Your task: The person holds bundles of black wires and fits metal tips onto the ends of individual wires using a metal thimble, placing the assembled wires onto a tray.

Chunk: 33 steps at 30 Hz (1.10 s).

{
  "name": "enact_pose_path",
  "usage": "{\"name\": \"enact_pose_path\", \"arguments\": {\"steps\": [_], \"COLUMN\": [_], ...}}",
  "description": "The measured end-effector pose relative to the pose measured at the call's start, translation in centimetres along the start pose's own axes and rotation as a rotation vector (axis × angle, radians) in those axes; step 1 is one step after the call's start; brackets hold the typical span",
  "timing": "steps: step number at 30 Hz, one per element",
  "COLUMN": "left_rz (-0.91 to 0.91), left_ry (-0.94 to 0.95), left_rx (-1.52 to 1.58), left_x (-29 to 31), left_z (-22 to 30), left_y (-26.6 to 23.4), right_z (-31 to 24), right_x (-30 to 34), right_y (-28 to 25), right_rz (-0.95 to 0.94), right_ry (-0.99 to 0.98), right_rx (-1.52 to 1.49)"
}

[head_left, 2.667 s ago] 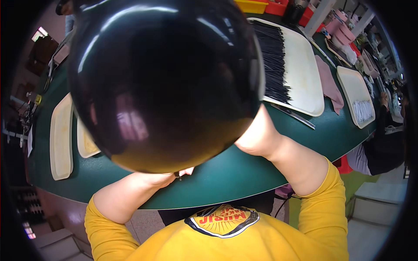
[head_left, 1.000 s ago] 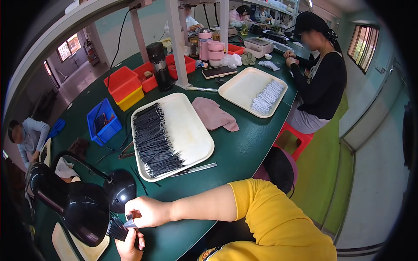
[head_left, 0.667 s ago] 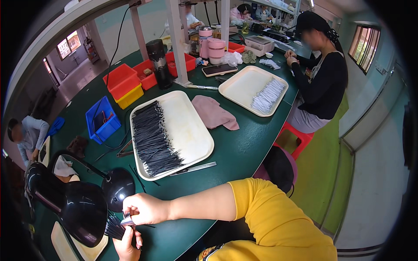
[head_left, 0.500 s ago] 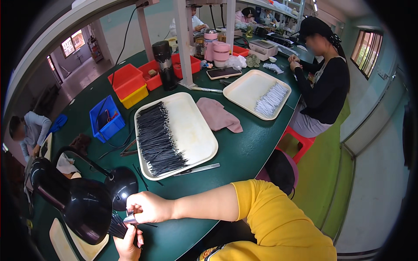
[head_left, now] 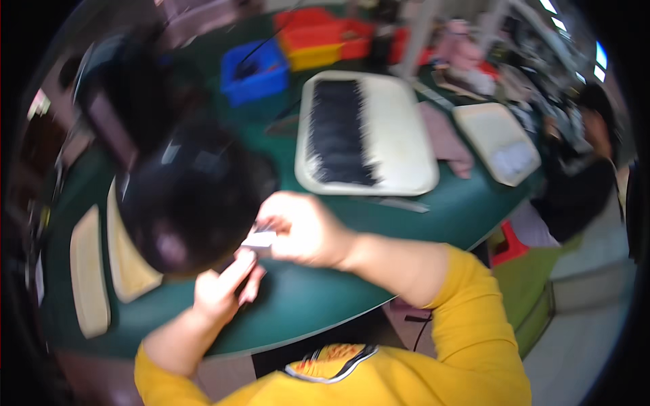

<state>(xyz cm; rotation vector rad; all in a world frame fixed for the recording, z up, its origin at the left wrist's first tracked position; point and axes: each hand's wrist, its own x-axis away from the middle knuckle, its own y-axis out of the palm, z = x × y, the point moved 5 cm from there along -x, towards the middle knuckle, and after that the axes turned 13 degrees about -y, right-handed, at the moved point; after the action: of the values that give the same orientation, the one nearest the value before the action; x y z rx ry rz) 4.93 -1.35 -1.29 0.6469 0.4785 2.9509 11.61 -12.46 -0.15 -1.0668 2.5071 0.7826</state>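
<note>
Motion smears the head view. Beside the lamp, my left hand (head_left: 220,291) is closed, its thumb and fingers raised. A bundle of thin black wires was in it half a second ago, but the black lamp head now hides most of that spot. My right hand (head_left: 308,230) is closed just above and to the right, pinching a small silvery metal tool (head_left: 260,239). The tool's lower edge meets my left fingertips. Beyond my hands, a cream tray (head_left: 403,135) carries a thick row of black wires (head_left: 338,132) along its left side.
The black desk lamp (head_left: 189,203) stands close to my left hand. Two cream trays (head_left: 89,271) (head_left: 132,264) lie left of it. Behind are a blue bin (head_left: 254,74), red and yellow bins (head_left: 311,40), a pink cloth (head_left: 443,139) and another tray (head_left: 474,122). A co-worker (head_left: 582,189) sits right.
My view has swung left and down, so hands and lamp appear nearer the middle and the trays shift right. Both hands stay together at the lamp; the black bundle is no longer clearly visible.
</note>
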Motion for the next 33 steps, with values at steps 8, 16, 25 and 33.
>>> {"name": "enact_pose_path", "arguments": {"steps": [8,16,25,33], "left_rz": [-0.106,-0.085,-0.04,0.068], "left_ry": [-0.006,-0.022,0.047,0.056], "left_rx": [-0.023,0.022,-0.041,0.088], "left_x": [0.8,0.9,0.8,1.0], "left_z": [0.6,0.4,1.2,-0.1], "left_y": [-1.0,-0.7,0.2,-0.3], "right_z": [-1.1,-1.0,-2.1,-1.0], "right_x": [-0.9,-0.6,-0.9,-0.7], "right_y": [1.8,1.7,1.0,0.5], "right_rz": [-0.095,-0.071,-0.082,0.008], "right_ry": [-0.047,-0.024,-0.039,0.019], "right_rx": [0.141,0.13,0.223,0.063]}}
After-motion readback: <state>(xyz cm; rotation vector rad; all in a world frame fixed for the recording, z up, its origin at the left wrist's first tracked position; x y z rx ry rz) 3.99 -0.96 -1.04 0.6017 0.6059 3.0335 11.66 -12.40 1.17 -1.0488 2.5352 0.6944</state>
